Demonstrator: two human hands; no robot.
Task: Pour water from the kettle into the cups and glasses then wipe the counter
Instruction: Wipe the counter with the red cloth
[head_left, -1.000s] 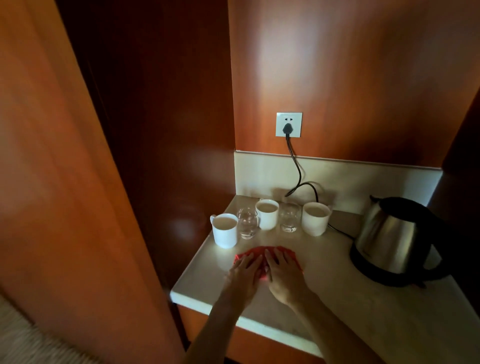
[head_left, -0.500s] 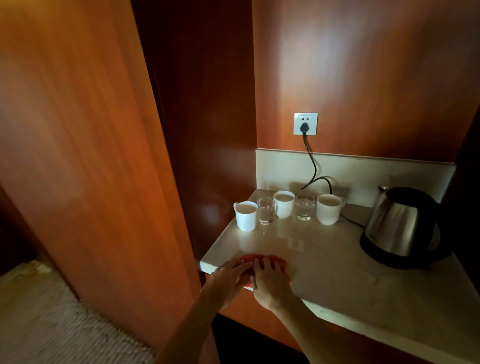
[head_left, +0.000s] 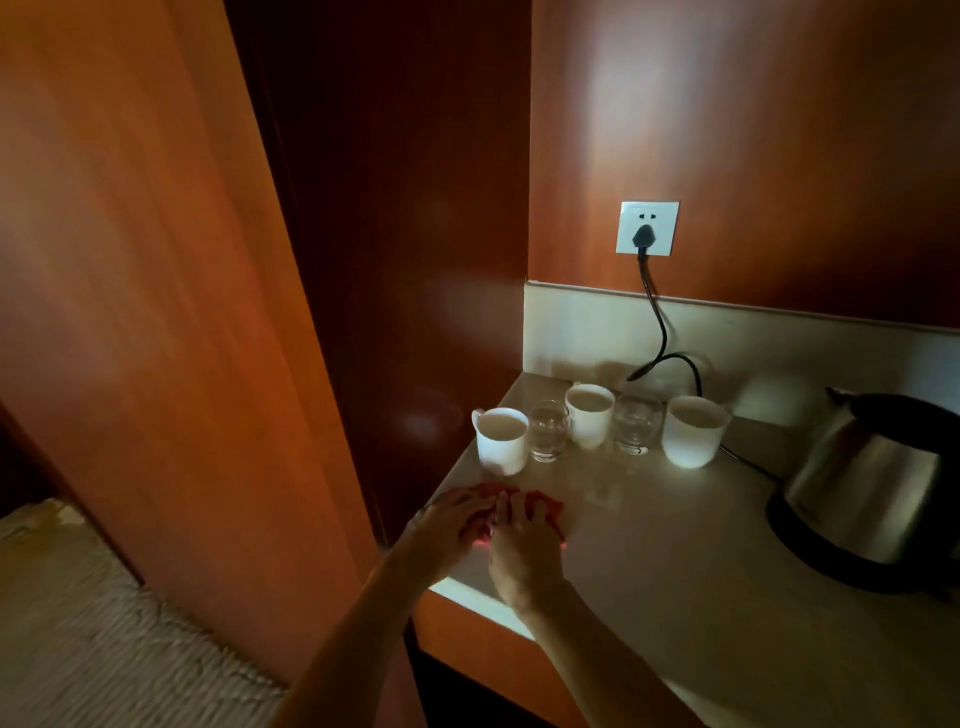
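Counter (head_left: 675, 571) filling frame's lower right, pale stone. Kettle (head_left: 872, 483) sitting at 3 o'clock on counter, cord (head_left: 657, 322) running up to socket (head_left: 647, 228). Three cups (head_left: 501, 439) and two glasses (head_left: 548, 430) standing in row at 12 o'clock of hands. Red cloth (head_left: 545, 506) lying near counter's left front edge. Left hand (head_left: 452, 525) and right hand (head_left: 524, 551) pressing flat on cloth side by side, fingers straight, gripping nothing.

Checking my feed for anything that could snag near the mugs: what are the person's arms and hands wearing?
Nothing that shows. Both forearms are bare up to the frame edge, with no sleeve or cuff in view. The left hand and right hand wear no gloves; no watch or bracelet shows at either wrist. The light is too dim to rule out rings.
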